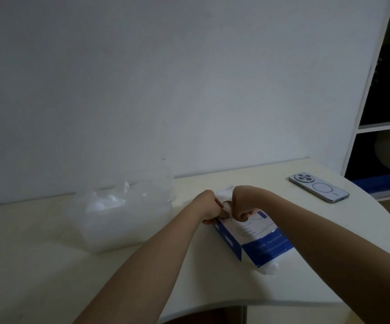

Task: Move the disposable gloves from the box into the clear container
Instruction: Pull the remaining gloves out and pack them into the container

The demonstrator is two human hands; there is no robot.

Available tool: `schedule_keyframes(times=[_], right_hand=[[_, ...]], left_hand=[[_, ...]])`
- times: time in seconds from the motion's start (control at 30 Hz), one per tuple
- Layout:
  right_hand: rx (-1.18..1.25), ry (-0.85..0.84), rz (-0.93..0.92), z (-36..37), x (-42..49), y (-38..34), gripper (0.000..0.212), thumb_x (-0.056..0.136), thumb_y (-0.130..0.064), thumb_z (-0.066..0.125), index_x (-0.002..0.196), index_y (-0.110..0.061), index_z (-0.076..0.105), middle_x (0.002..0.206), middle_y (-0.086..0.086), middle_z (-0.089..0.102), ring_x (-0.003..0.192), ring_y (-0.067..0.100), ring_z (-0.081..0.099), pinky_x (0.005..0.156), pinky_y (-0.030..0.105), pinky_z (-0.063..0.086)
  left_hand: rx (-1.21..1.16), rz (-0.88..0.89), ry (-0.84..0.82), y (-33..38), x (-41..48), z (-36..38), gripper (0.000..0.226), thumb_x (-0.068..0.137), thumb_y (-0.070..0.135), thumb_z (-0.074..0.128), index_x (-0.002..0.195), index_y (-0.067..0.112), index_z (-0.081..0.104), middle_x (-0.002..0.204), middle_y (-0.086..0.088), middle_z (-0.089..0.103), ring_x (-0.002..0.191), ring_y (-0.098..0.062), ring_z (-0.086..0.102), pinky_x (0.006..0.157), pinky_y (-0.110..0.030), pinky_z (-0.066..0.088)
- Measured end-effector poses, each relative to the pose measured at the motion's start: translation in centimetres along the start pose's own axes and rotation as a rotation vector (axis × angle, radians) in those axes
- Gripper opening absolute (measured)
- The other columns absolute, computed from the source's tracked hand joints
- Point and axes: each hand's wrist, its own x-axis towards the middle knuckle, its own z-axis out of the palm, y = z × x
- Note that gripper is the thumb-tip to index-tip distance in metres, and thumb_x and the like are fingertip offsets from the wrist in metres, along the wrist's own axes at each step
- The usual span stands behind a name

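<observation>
A blue and white glove box lies on the pale table, its near end open with white gloves bulging out. My left hand grips the box's far left edge. My right hand is curled over the opening on top of the box, fingers tucked in; what they pinch is hidden. The clear container stands to the left of the box, its lid up and pale plastic gloves inside.
A phone lies face down at the table's far right. White shelves stand beyond the right edge. The wall runs along the table's back. The table's front edge curves inward near me.
</observation>
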Motion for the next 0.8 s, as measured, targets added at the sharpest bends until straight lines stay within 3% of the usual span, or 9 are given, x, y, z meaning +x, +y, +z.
schedule_keyframes(times=[0.13,0.2,0.3,0.43,0.53,0.6,0.7,0.8], right_hand=[[0.241,-0.074,-0.045,-1.2,-0.9,1.3,0.012,0.077,-0.012,0.071,0.069,-0.01,0.063,0.062,0.002,0.058,0.05,0.012,0.05,0.055,0.019,0.044],[0.295,-0.075,-0.052,-1.6,-1.2,1.7,0.021,0.083,-0.027,0.073,0.077,-0.008,0.066,0.064,0.003,0.062,0.049,0.01,0.053,0.053,0.017,0.046],[0.428,0.045,-0.066,-2.0,-1.5,2.2,0.033,0.088,-0.039,0.067,0.083,-0.006,0.065,0.068,0.004,0.066,0.053,0.011,0.06,0.053,0.017,0.049],[0.729,0.308,-0.083,-2.1,-1.2,2.7,0.036,0.096,-0.035,0.057,0.095,0.001,0.063,0.081,0.009,0.067,0.068,0.018,0.064,0.065,0.025,0.054],[1.013,0.411,-0.122,-2.6,-1.4,3.0,0.039,0.1,-0.031,0.05,0.104,0.007,0.06,0.083,0.017,0.069,0.066,0.021,0.066,0.062,0.028,0.056],[0.988,0.337,-0.126,-2.7,-1.8,3.2,0.04,0.099,-0.035,0.051,0.107,0.003,0.059,0.085,0.016,0.07,0.067,0.021,0.068,0.06,0.027,0.056],[0.768,0.157,-0.071,-2.5,-1.8,3.1,0.049,0.085,-0.049,0.067,0.104,-0.004,0.064,0.094,0.011,0.072,0.078,0.021,0.071,0.065,0.029,0.059],[0.617,0.102,-0.044,-2.1,-1.7,3.3,0.033,0.083,-0.027,0.075,0.103,-0.001,0.069,0.098,0.015,0.072,0.083,0.02,0.07,0.073,0.027,0.058]], left_hand=[[0.014,-0.006,-0.009,0.0,0.0,0.0,0.027,0.086,0.023,0.07,0.107,0.007,0.071,0.085,-0.007,0.068,0.061,-0.014,0.06,0.052,-0.021,0.048],[0.023,-0.012,-0.025,0.1,-0.1,-0.1,0.026,0.086,0.023,0.07,0.107,0.007,0.07,0.084,-0.006,0.067,0.06,-0.014,0.059,0.05,-0.021,0.047],[0.039,-0.001,-0.03,0.2,-0.3,-0.2,0.022,0.088,0.021,0.068,0.104,0.007,0.069,0.084,-0.006,0.066,0.057,-0.013,0.058,0.049,-0.022,0.045],[0.056,0.01,-0.031,0.3,-0.4,-0.1,0.012,0.088,0.017,0.065,0.097,0.011,0.065,0.087,-0.008,0.066,0.058,-0.015,0.058,0.047,-0.022,0.044],[0.071,0.017,-0.025,0.3,-0.3,0.0,0.01,0.088,0.017,0.064,0.096,0.011,0.063,0.089,-0.009,0.065,0.058,-0.015,0.057,0.046,-0.021,0.043],[0.085,0.015,-0.025,0.4,-0.2,0.1,0.011,0.089,0.018,0.063,0.096,0.011,0.062,0.088,-0.008,0.065,0.056,-0.014,0.057,0.044,-0.02,0.043],[0.098,0.005,-0.041,0.5,0.1,0.2,0.01,0.09,0.019,0.063,0.094,0.01,0.062,0.081,-0.007,0.063,0.052,-0.012,0.056,0.042,-0.019,0.042],[0.09,-0.005,-0.038,0.5,0.1,0.2,0.009,0.09,0.017,0.063,0.093,0.01,0.061,0.076,-0.005,0.061,0.049,-0.012,0.056,0.04,-0.018,0.041]])
